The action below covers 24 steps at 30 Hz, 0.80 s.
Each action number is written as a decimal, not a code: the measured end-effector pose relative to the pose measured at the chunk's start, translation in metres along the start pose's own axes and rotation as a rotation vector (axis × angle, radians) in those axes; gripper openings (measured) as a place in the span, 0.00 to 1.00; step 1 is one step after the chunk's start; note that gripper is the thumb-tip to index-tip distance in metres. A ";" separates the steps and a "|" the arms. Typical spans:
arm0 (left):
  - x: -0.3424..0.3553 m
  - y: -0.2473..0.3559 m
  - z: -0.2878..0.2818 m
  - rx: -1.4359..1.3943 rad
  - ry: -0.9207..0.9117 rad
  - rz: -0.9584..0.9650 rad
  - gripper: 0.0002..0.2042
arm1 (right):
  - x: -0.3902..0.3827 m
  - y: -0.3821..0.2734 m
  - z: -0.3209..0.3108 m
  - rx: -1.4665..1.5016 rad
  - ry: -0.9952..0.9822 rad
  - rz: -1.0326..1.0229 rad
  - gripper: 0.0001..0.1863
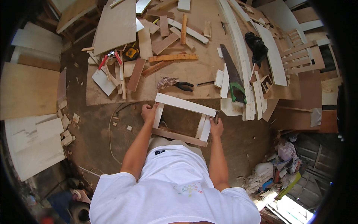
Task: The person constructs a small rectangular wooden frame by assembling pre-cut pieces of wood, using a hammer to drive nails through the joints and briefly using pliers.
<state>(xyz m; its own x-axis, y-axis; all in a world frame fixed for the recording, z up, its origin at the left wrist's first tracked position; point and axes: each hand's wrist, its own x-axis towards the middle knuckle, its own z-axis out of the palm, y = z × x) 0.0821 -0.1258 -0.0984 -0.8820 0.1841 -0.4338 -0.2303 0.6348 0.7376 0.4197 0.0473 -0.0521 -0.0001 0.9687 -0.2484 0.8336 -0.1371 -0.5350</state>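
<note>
Below the head camera, close against the person's body, a small rectangular wooden frame (183,119) is held out over the dirt floor (238,142), just near of the big plywood sheet (179,74) that covers the ground. The frame has a white rail on its far side, a brownish rail on its near side, and two short white uprights joining them. The left hand (150,112) is clamped around the frame's far-left corner, fingers wrapped over the left upright. The right hand (216,127) is closed at the right upright, and a dark tool head (216,116), possibly a hammer, shows at its fingertips; I cannot tell whether the hand grips the tool alone or the tool and the frame together. On the plywood beyond lie black-handled pliers (182,86), a hand saw (233,74) with a green handle, red-handled cutters (110,58), a yellow tape measure (131,53) and loose offcuts. In my judgement the frame could rack out of square or a joint could part, because it hangs unsupported between two hands with nothing firm beneath it. A knock on the right side might also pinch the fingers there, since tool head and fingertips sit so close together.
</note>
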 end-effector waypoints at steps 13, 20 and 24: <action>-0.038 0.054 0.034 -0.029 -0.192 0.062 0.25 | 0.021 0.041 -0.037 0.036 0.078 0.087 0.25; -0.054 0.063 0.091 0.071 0.093 0.305 0.27 | 0.039 0.056 -0.061 0.108 0.092 0.233 0.25; -0.055 0.070 0.097 0.140 0.152 0.281 0.26 | 0.047 0.082 -0.036 0.113 0.070 0.273 0.24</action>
<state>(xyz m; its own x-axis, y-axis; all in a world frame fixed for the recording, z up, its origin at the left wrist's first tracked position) 0.1543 -0.0189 -0.0736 -0.9564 0.2593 -0.1345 0.0795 0.6742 0.7342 0.5085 0.0895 -0.0787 0.2575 0.9041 -0.3411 0.7310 -0.4131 -0.5432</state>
